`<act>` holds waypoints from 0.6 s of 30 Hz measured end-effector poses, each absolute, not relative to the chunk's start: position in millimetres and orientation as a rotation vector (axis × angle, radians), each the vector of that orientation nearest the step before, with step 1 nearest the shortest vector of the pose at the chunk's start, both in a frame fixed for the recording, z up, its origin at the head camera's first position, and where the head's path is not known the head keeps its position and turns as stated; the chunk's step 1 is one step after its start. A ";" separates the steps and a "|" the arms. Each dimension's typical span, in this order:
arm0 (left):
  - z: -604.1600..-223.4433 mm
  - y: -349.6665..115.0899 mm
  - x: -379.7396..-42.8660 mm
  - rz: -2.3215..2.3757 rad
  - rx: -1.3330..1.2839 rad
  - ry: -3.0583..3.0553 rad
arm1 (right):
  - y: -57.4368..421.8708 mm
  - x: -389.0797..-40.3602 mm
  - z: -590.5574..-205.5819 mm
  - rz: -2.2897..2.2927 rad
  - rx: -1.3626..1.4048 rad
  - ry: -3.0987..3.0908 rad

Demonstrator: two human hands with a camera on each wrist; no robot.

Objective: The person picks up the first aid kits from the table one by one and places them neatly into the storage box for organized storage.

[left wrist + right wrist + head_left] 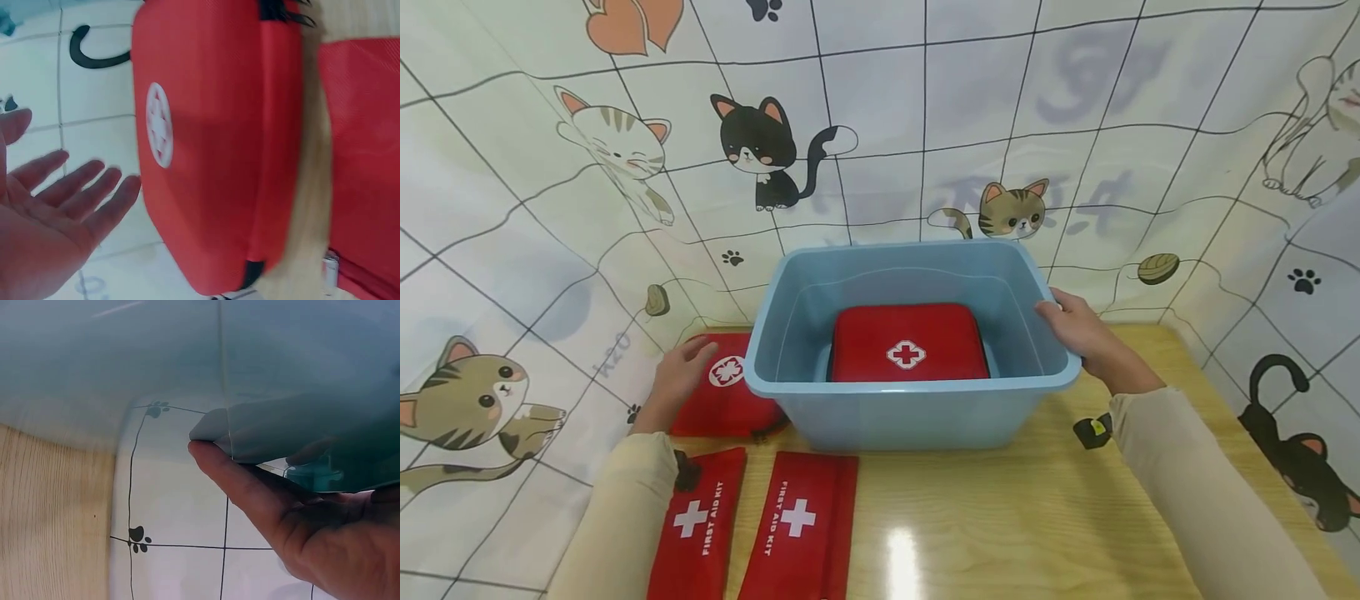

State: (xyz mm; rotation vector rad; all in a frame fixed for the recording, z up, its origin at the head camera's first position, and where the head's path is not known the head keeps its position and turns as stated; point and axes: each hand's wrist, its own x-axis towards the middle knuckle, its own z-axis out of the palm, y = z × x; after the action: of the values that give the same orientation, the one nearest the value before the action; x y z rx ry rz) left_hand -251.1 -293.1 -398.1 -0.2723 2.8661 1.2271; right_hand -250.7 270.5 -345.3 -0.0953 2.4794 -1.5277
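A light blue plastic bin (902,417) stands on the table, with a red first aid case (880,329) lying inside it. My right hand (1081,337) grips the bin's right rim, thumb on the inner side; the right wrist view has the hand (312,531) under the rim against the bin's glossy wall (175,369). Left of the bin, my left hand (679,379) hovers beside another red first aid bag (718,408) with a white round emblem. Spread fingers of that hand (56,225) hold nothing in the left wrist view, close to the red bag (212,156).
Two flat red first aid pouches (831,525) (692,550) lie at the table's front left. A small black object with a yellow mark (1093,431) sits near my right forearm. Cat-printed sheeting (880,100) walls the wooden table (1000,525) at the back and sides.
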 end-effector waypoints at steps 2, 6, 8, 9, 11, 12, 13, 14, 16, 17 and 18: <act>-403.5 -298.1 -250.7 1.225 -0.342 2.880 | 271.8 -251.2 -345.6 -1.527 -0.091 2.476; -411.3 -306.3 -246.7 1.222 -0.463 2.864 | 273.5 -252.7 -347.1 -1.538 -0.099 2.466; -415.1 -310.5 -245.1 1.212 -0.513 2.859 | 274.0 -253.3 -347.6 -1.543 -0.097 2.464; -417.0 -312.7 -244.1 1.208 -0.538 2.858 | 273.8 -253.4 -347.7 -1.547 -0.097 2.462; -421.8 -316.9 -241.6 1.219 -0.598 2.842 | 273.3 -253.5 -347.8 -1.557 -0.098 2.457; -424.3 -319.3 -240.3 1.219 -0.621 2.841 | 273.0 -253.4 -347.8 -1.561 -0.099 2.456; -426.6 -321.5 -239.0 1.214 -0.641 2.840 | 272.7 -253.4 -347.5 -1.564 -0.101 2.455; -429.3 -324.2 -237.7 1.203 -0.664 2.840 | 272.5 -253.3 -347.2 -1.566 -0.101 2.454; -433.6 -329.4 -234.6 1.199 -0.708 2.822 | 272.4 -252.8 -346.5 -1.561 -0.101 2.452; -435.4 -332.2 -233.0 1.192 -0.720 2.816 | 272.4 -252.5 -346.2 -1.556 -0.099 2.453; -437.0 -335.0 -231.4 1.181 -0.728 2.811 | 272.1 -252.2 -345.7 -1.551 -0.093 2.455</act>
State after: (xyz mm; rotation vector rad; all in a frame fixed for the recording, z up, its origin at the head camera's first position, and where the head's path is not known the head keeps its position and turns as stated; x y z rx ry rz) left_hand -231.4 -335.0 -437.0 -0.7279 2.8105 1.1805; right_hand -252.2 272.1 -345.7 -0.0931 2.4552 -1.5507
